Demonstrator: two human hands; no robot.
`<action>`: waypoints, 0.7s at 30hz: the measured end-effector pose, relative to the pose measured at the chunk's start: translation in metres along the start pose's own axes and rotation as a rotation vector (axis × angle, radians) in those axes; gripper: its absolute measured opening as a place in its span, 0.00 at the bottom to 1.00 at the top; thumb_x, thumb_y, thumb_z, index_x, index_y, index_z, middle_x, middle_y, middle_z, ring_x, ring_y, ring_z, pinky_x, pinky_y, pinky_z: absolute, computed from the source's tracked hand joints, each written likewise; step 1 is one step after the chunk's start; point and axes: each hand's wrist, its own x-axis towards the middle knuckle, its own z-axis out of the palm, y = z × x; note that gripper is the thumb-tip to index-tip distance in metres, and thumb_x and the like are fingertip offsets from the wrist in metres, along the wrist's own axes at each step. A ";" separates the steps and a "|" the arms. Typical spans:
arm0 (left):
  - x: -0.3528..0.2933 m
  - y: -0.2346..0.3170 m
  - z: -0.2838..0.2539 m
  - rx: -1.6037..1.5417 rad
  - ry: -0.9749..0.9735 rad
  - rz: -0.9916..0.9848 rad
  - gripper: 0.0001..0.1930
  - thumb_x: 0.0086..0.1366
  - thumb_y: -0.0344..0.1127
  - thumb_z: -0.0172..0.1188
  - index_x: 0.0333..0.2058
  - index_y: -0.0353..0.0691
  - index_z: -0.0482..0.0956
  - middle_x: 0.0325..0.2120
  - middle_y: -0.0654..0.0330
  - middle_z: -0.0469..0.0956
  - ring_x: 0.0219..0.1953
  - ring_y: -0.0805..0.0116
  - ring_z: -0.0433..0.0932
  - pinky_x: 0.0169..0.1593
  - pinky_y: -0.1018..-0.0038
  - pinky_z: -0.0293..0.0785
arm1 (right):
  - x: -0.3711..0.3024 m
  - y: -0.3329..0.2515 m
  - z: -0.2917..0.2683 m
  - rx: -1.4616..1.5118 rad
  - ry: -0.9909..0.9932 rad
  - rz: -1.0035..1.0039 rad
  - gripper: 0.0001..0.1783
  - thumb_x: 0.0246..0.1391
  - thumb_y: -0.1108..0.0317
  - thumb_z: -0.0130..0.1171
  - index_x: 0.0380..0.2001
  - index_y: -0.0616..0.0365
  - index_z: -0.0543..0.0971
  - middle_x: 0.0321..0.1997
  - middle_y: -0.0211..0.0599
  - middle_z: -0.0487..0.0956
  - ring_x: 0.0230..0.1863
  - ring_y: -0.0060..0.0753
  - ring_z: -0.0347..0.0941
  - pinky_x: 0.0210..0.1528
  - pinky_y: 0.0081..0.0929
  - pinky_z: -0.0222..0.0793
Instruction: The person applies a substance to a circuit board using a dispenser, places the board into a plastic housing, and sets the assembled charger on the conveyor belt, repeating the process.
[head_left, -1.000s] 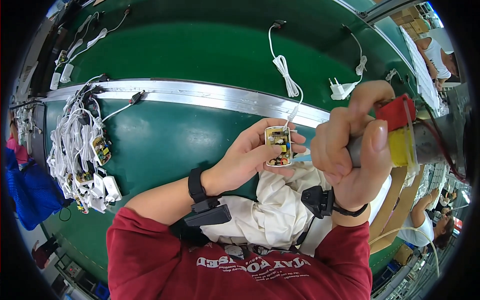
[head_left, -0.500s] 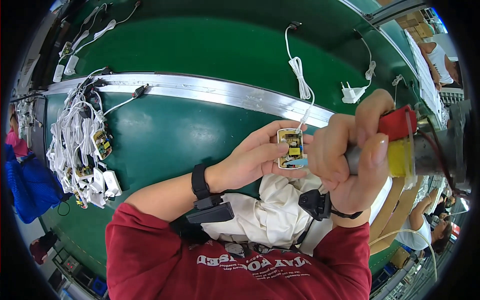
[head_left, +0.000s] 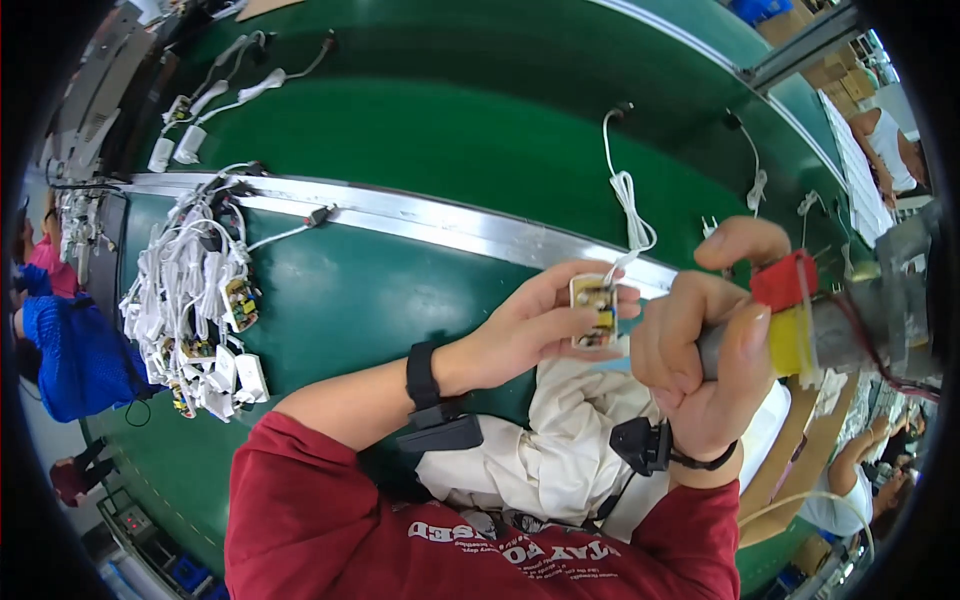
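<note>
Pinching small circuit board (head_left: 594, 311) in left hand (head_left: 520, 330), right hand (head_left: 700, 360) gripping what looks like a powered tool (head_left: 810, 335), green counter (head_left: 400, 300) beneath.

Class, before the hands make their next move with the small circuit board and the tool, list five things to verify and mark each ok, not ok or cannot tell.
1. Left hand grips the circuit board by its edges: ok.
2. Right hand wrapped firmly round the grey tool: ok.
3. Tool tip lined up with the board: cannot tell, tip not seen.
4. White cable trailing from the board hangs free: ok.
5. White cloth lies below the hands: ok.
</note>
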 end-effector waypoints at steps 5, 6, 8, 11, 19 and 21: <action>0.072 0.049 0.011 0.578 -0.093 0.495 0.18 0.61 0.27 0.50 0.51 0.40 0.62 0.42 0.56 0.70 0.46 0.66 0.72 0.47 0.65 0.76 | -0.005 0.002 0.010 0.055 -0.015 -0.016 0.22 0.61 0.49 0.43 0.43 0.57 0.57 0.10 0.23 0.55 0.07 0.14 0.47 0.10 0.15 0.43; 0.088 0.061 0.024 0.690 -0.115 0.548 0.18 0.59 0.27 0.52 0.48 0.40 0.64 0.39 0.55 0.71 0.43 0.64 0.73 0.44 0.67 0.76 | -0.006 0.000 0.009 0.072 0.006 0.000 0.22 0.62 0.49 0.43 0.43 0.57 0.57 0.10 0.23 0.54 0.07 0.14 0.47 0.10 0.15 0.42; 0.108 0.074 0.039 1.152 -0.080 0.764 0.20 0.55 0.27 0.55 0.47 0.37 0.65 0.39 0.53 0.71 0.41 0.62 0.73 0.43 0.69 0.74 | -0.006 0.000 0.009 0.091 0.007 -0.001 0.22 0.62 0.49 0.43 0.43 0.57 0.58 0.10 0.22 0.54 0.07 0.14 0.46 0.10 0.15 0.42; 0.123 0.067 0.039 1.807 0.102 0.817 0.22 0.49 0.28 0.58 0.44 0.32 0.66 0.38 0.49 0.70 0.38 0.55 0.72 0.43 0.69 0.71 | -0.007 0.000 0.012 0.115 0.054 -0.010 0.20 0.62 0.50 0.42 0.42 0.57 0.59 0.10 0.22 0.53 0.07 0.14 0.46 0.09 0.15 0.41; 0.048 0.057 -0.013 1.982 0.347 0.982 0.23 0.49 0.34 0.61 0.42 0.27 0.69 0.39 0.42 0.71 0.45 0.46 0.71 0.48 0.63 0.70 | -0.005 0.004 0.013 0.159 0.051 -0.031 0.17 0.63 0.53 0.41 0.41 0.57 0.61 0.10 0.22 0.53 0.07 0.13 0.45 0.09 0.14 0.41; -0.003 0.088 -0.001 1.912 0.287 0.666 0.26 0.55 0.36 0.60 0.49 0.28 0.66 0.48 0.41 0.68 0.54 0.46 0.66 0.56 0.63 0.65 | -0.006 0.003 0.013 0.172 0.048 -0.031 0.17 0.63 0.54 0.41 0.41 0.57 0.61 0.10 0.22 0.53 0.07 0.13 0.45 0.09 0.14 0.41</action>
